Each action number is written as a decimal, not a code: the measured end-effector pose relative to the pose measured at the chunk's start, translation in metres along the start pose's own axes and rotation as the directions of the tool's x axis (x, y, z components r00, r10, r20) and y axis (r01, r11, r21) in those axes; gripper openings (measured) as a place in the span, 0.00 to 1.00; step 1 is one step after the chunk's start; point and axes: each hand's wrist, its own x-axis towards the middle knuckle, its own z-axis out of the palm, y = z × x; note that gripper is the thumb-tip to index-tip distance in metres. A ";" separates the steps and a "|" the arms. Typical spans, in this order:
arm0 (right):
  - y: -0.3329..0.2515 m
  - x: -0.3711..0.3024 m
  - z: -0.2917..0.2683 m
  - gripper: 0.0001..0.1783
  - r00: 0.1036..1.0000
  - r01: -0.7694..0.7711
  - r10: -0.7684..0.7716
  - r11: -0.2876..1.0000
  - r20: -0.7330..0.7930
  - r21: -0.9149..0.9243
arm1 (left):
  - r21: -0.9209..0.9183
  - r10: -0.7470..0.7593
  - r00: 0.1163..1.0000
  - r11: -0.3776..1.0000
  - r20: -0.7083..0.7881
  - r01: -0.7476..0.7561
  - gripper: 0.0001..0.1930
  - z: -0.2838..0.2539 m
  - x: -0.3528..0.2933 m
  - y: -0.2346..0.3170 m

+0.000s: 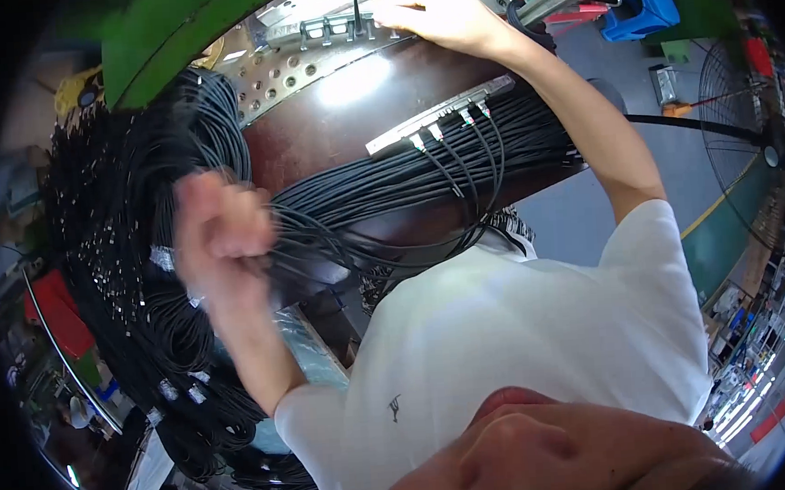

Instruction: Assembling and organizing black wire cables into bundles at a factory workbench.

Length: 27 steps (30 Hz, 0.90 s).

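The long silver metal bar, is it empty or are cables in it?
Not empty: four thin black cables with pale connectors look plugged into the bar.

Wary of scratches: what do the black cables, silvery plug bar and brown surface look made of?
Black cables: probably rubber or plastic, satin, curving smoothly. Plug bar: likely metal, shiny, bright highlights. Brown surface: perhaps lacquered wood or laminate; glossy, reflecting glare.

The smooth black cables (344, 192) look plastic-sheathed, with a soft sheen; the reddish-brown table (292, 148) is glossy; the slotted bar (438, 115), silvery metal; the shirt (523, 327), matt white cloth.
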 end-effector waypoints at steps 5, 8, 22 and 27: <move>-0.012 -0.025 0.012 0.17 0.930 0.317 -0.366 0.834 -0.023 -0.452 | 0.838 0.695 0.519 0.539 -0.497 0.081 0.36 -0.096 -0.062 0.133; -0.032 -0.057 0.001 0.21 0.910 0.313 -0.390 0.868 -0.139 -0.386 | 0.800 0.379 0.734 0.472 -0.563 0.370 0.38 -0.097 -0.086 0.120; -0.022 0.031 0.019 0.12 0.964 0.173 -0.216 0.952 -0.156 -0.253 | 0.102 -0.166 0.962 0.976 -0.218 0.191 0.14 0.043 0.099 -0.068; -0.026 0.054 0.027 0.13 0.967 0.179 -0.209 0.964 -0.147 -0.194 | -0.129 -0.351 0.900 0.911 0.260 0.392 0.10 -0.047 0.196 -0.017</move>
